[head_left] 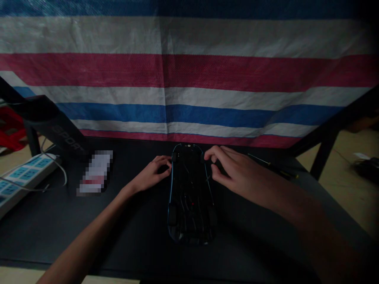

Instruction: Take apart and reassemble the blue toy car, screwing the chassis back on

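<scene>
Table [127,244], black, its near edge running below all else; the car sits on it, about midway across.

Car [189,189], dark, glossy, blue along its sides; seemingly wheels-up, long axis pointing away from the person. Near wheels [172,215] show at its corners. Small red spot [192,204] on the underside. Care advised: a curved shell down on a smooth top would likely rock or slide, so any push should go straight down and lightly.

Left hand [152,173], at the car's left side towards the far end. Finger and thumb parted, tips at the rim, seemingly touching. Best use, by judgement: a steady brace, wrist low, pressing inward no harder than the right.

Right hand [233,169], opposite. Fingers curled, thumb apart from forefinger, forefinger by the far right wheel; contact too dim to confirm. Light fingertip work would suit it, with the palm off the underside.

Thin sliver [208,178], just below the right thumb; kind cannot be told. Worth minding, lest it be knocked.

Power strip [28,172], white, at left, with cable [64,173] looped beside it; elbow best held away.

Slab [96,171], pale, blurred, between strip and left hand.

Screwdriver, seemingly [281,170], beyond the right forearm; within easy reach, point facing away.

Sleeve [66,134], padded, marked "SPORT", far left.

Sheet [207,71], striped, behind everything; lighting poor, so slow handling is prudent.
</scene>
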The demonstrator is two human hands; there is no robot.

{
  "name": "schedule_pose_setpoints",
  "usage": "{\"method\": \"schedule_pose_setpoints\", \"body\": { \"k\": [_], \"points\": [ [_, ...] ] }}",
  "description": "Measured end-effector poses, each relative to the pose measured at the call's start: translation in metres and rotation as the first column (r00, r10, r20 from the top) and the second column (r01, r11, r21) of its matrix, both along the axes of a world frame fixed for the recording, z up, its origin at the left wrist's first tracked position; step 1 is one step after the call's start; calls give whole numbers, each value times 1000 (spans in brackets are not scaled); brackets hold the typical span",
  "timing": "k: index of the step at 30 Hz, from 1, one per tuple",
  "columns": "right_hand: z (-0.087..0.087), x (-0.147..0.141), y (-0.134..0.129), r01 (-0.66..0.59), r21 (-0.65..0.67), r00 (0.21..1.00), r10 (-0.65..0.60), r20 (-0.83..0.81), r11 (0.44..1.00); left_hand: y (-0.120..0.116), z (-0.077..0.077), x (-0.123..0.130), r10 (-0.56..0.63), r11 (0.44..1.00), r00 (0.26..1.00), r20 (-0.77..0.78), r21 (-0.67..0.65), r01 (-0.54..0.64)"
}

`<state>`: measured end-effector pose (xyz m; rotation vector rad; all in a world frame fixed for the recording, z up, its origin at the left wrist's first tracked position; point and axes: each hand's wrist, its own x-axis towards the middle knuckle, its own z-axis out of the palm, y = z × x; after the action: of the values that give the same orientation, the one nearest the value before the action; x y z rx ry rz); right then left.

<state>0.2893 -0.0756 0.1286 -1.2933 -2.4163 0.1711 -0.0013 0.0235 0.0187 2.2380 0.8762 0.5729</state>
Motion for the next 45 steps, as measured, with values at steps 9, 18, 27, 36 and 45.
{"method": "schedule_pose_setpoints", "body": {
  "k": [9,18,27,36,45],
  "points": [
    [18,-16,-1,196,-26,940,-181,290,980,0,0,-2,0,1000,1000,-9,5,0],
    [24,-12,-5,314,-49,891,-276,360,948,0,-3,-3,-14,1000,1000,8,12,14],
    [18,-12,-10,306,46,879,-301,370,951,0,-1,-3,-10,1000,1000,-13,1,10],
    [12,-13,-5,86,-27,992,-83,98,996,0,0,-1,-15,1000,999,-33,-10,15],
    [6,-4,2,65,-92,993,-55,106,994,2,-2,-1,-24,1000,999,-24,-11,24]
  ]
}}
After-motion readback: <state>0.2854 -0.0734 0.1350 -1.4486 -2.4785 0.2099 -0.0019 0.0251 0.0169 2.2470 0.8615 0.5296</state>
